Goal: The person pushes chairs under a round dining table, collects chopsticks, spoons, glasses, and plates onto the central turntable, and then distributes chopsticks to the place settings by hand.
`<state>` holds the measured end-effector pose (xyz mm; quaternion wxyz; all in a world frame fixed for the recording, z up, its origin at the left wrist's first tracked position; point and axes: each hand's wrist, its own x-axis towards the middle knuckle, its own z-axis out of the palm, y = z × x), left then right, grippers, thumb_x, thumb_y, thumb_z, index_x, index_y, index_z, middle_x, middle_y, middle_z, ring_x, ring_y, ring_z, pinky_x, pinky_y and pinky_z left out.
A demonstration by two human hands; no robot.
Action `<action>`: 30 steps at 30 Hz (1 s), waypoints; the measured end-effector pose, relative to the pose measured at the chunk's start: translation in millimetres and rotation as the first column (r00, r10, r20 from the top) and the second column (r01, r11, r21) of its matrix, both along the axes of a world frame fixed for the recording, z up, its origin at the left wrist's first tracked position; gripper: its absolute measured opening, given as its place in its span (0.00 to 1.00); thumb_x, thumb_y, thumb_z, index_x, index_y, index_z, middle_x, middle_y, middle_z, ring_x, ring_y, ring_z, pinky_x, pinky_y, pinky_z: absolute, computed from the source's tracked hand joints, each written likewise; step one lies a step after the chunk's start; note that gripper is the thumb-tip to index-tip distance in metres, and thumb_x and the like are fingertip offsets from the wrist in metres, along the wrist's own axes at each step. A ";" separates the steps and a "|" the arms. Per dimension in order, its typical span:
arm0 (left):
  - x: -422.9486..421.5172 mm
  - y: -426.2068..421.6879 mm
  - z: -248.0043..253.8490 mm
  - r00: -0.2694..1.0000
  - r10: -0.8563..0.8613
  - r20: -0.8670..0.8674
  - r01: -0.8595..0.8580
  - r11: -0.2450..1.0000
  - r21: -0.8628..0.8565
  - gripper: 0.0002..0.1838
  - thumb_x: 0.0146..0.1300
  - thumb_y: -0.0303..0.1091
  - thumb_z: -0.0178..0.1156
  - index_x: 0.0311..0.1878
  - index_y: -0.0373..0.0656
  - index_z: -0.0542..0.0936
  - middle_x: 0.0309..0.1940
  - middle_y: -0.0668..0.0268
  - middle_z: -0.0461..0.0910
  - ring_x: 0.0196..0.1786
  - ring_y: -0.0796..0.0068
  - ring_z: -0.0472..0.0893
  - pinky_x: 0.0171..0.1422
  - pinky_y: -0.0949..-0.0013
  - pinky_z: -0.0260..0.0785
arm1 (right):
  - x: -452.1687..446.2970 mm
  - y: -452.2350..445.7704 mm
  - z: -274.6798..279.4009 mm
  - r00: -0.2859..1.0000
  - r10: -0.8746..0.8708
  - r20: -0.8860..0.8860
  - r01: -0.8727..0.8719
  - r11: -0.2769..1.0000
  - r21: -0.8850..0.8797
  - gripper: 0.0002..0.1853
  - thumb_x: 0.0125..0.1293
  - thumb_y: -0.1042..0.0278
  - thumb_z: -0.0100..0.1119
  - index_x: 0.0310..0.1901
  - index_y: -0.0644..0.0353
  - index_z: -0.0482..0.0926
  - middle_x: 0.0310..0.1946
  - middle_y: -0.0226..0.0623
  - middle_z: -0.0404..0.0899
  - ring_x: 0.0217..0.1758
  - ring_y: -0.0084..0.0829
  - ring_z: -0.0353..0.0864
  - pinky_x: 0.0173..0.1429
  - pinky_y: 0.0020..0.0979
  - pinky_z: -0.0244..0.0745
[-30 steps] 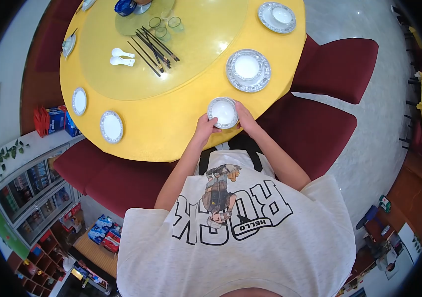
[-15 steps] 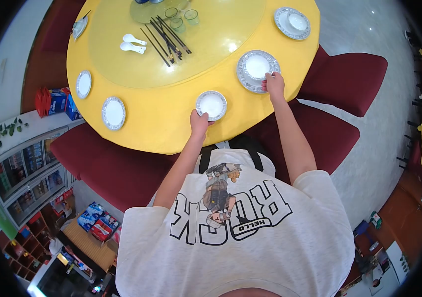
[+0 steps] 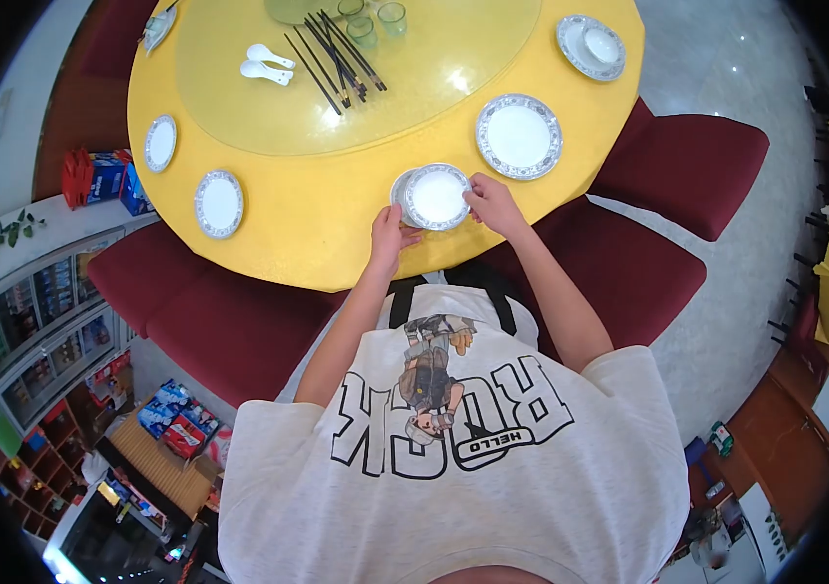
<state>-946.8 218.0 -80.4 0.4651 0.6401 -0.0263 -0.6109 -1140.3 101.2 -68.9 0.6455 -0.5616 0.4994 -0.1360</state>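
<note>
My right hand (image 3: 494,204) grips the right rim of a small white plate (image 3: 437,198) with a grey patterned border. That plate overlaps another small plate (image 3: 399,188), whose left edge shows beneath it. Whether the two touch I cannot tell. The fingers of my left hand (image 3: 392,237) are closed at the lower plate's near-left rim. Beyond my right hand lies a larger patterned plate (image 3: 520,137), with nothing on it.
The yellow-covered round table (image 3: 307,229) carries a glass turntable (image 3: 230,107) with black chopsticks (image 3: 340,63), white spoons (image 3: 267,71) and green glasses (image 3: 392,18). More plates (image 3: 219,204) line the edge. Dark red chairs (image 3: 682,165) stand around it.
My right hand has lifted the small plate off the large plate and brought it left over the other small plate. My left hand stays at that plate's rim.
</note>
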 end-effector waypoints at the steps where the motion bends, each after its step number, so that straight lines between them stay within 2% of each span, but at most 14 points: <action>1: 0.6 -0.1 3.6 0.999 -0.023 0.033 0.023 1.000 0.007 0.19 0.73 0.44 0.46 0.54 0.37 0.69 0.44 0.59 0.77 0.36 0.67 0.82 0.34 0.68 0.78 | 5.3 3.1 0.6 1.000 0.003 -0.005 -0.004 1.000 -0.004 0.07 0.60 0.71 0.56 0.34 0.66 0.73 0.21 0.38 0.77 0.20 0.26 0.78 0.24 0.29 0.73; 4: 5.4 3.8 1.0 0.997 -0.046 0.063 0.046 0.999 -0.009 0.22 0.73 0.47 0.44 0.52 0.36 0.71 0.43 0.60 0.77 0.34 0.69 0.82 0.33 0.69 0.78 | 14.4 4.6 -4.0 0.994 0.047 -0.097 -0.057 0.993 -0.101 0.09 0.59 0.68 0.58 0.34 0.66 0.74 0.23 0.42 0.78 0.23 0.32 0.80 0.28 0.34 0.75; 9: 8.5 -1.9 4.8 0.985 -0.118 0.129 0.124 0.991 -0.042 0.20 0.73 0.45 0.46 0.51 0.36 0.73 0.40 0.62 0.77 0.37 0.70 0.81 0.35 0.69 0.78 | 23.2 -2.0 -10.7 0.964 0.130 -0.232 -0.204 0.921 -0.331 0.09 0.61 0.68 0.59 0.37 0.65 0.76 0.22 0.38 0.79 0.21 0.28 0.80 0.27 0.31 0.73; 11: 10.5 -3.8 0.0 0.942 -0.234 0.239 0.239 0.971 0.007 0.15 0.71 0.38 0.49 0.49 0.36 0.73 0.38 0.63 0.77 0.34 0.73 0.81 0.35 0.69 0.79 | 21.5 -9.3 -1.8 0.962 0.136 -0.237 -0.222 0.896 -0.385 0.10 0.61 0.67 0.60 0.37 0.65 0.76 0.22 0.38 0.79 0.22 0.29 0.81 0.28 0.32 0.74; 13: 11.0 -1.4 -7.1 0.931 -0.243 0.272 0.252 0.968 0.001 0.12 0.70 0.35 0.50 0.48 0.36 0.73 0.38 0.63 0.77 0.34 0.74 0.81 0.35 0.70 0.79 | 18.3 -23.8 12.0 0.959 0.180 -0.221 -0.251 0.898 -0.361 0.14 0.58 0.61 0.60 0.38 0.64 0.79 0.26 0.44 0.80 0.30 0.41 0.81 0.38 0.39 0.75; 14: 11.5 -0.3 -11.6 0.924 -0.239 0.298 0.249 0.969 0.005 0.10 0.69 0.32 0.52 0.47 0.36 0.73 0.37 0.63 0.77 0.34 0.74 0.81 0.35 0.70 0.79 | 14.8 -37.2 10.0 0.961 0.165 -0.220 -0.239 0.898 -0.369 0.14 0.58 0.61 0.60 0.38 0.64 0.79 0.26 0.44 0.80 0.30 0.41 0.81 0.38 0.39 0.75; 16: 10.9 -0.9 -11.4 0.924 -0.240 0.297 0.249 0.969 0.007 0.09 0.67 0.29 0.52 0.47 0.35 0.72 0.38 0.62 0.78 0.35 0.74 0.81 0.34 0.71 0.79 | -3.4 -78.9 -3.3 0.982 -0.139 -0.126 0.090 0.939 -0.333 0.13 0.61 0.61 0.59 0.40 0.64 0.79 0.23 0.41 0.80 0.27 0.35 0.80 0.34 0.38 0.75; 18: 7.3 -0.6 -5.4 0.944 -0.186 0.271 0.192 0.981 0.006 0.11 0.69 0.32 0.50 0.49 0.35 0.72 0.39 0.61 0.78 0.35 0.73 0.82 0.34 0.71 0.79 | -35.8 -140.8 -10.7 0.882 -0.461 0.093 0.466 0.884 -0.039 0.12 0.64 0.64 0.55 0.40 0.65 0.79 0.21 0.38 0.78 0.24 0.29 0.78 0.29 0.34 0.75; 19: 6.0 0.2 -3.1 0.945 -0.186 0.269 0.191 0.982 0.007 0.11 0.69 0.32 0.50 0.49 0.35 0.72 0.39 0.61 0.78 0.35 0.73 0.82 0.34 0.71 0.79 | -47.5 -168.5 -6.2 0.694 -0.684 0.225 0.685 0.723 0.086 0.10 0.65 0.68 0.53 0.39 0.66 0.79 0.22 0.38 0.77 0.22 0.27 0.76 0.25 0.30 0.73; 20: 6.1 0.3 -0.5 0.958 -0.157 0.238 0.158 0.987 0.017 0.12 0.70 0.34 0.50 0.50 0.35 0.72 0.40 0.61 0.78 0.35 0.72 0.82 0.34 0.71 0.78 | -64.2 -202.0 -13.5 0.510 -0.818 0.265 0.780 0.570 0.259 0.09 0.65 0.69 0.51 0.40 0.66 0.76 0.23 0.42 0.77 0.21 0.29 0.75 0.25 0.31 0.75; 22: 5.4 1.7 4.3 0.971 -0.123 0.206 0.117 0.992 0.038 0.14 0.71 0.35 0.49 0.52 0.35 0.72 0.41 0.60 0.78 0.36 0.72 0.82 0.33 0.72 0.78 | -95.9 -259.3 -27.9 0.348 -0.900 0.261 0.819 0.428 0.382 0.12 0.68 0.65 0.49 0.42 0.68 0.72 0.27 0.44 0.77 0.24 0.32 0.76 0.29 0.33 0.79; 24: 5.0 5.6 8.6 0.975 -0.082 0.208 0.070 0.996 0.063 0.17 0.72 0.40 0.48 0.53 0.36 0.72 0.42 0.60 0.79 0.38 0.71 0.82 0.34 0.72 0.77 | -111.1 -295.1 -29.1 0.325 -0.931 0.167 0.841 0.365 0.400 0.15 0.69 0.61 0.49 0.41 0.69 0.68 0.29 0.45 0.76 0.28 0.34 0.78 0.33 0.34 0.81; 27: 10.9 14.8 19.1 0.965 -0.102 0.243 0.078 0.991 0.104 0.17 0.72 0.41 0.48 0.54 0.38 0.72 0.42 0.60 0.79 0.38 0.71 0.82 0.34 0.72 0.77 | -120.0 -319.5 -40.3 0.427 -0.900 0.087 0.840 0.431 0.329 0.16 0.71 0.60 0.48 0.39 0.69 0.68 0.31 0.45 0.76 0.29 0.35 0.78 0.34 0.34 0.80; 30: 17.7 23.6 31.3 0.957 -0.077 0.281 0.047 0.993 0.112 0.17 0.72 0.41 0.48 0.53 0.38 0.73 0.42 0.61 0.79 0.36 0.74 0.81 0.33 0.74 0.74 | -121.9 -330.6 -59.3 0.426 -0.900 0.089 0.843 0.431 0.322 0.15 0.70 0.62 0.48 0.39 0.70 0.68 0.28 0.44 0.75 0.27 0.34 0.77 0.31 0.34 0.78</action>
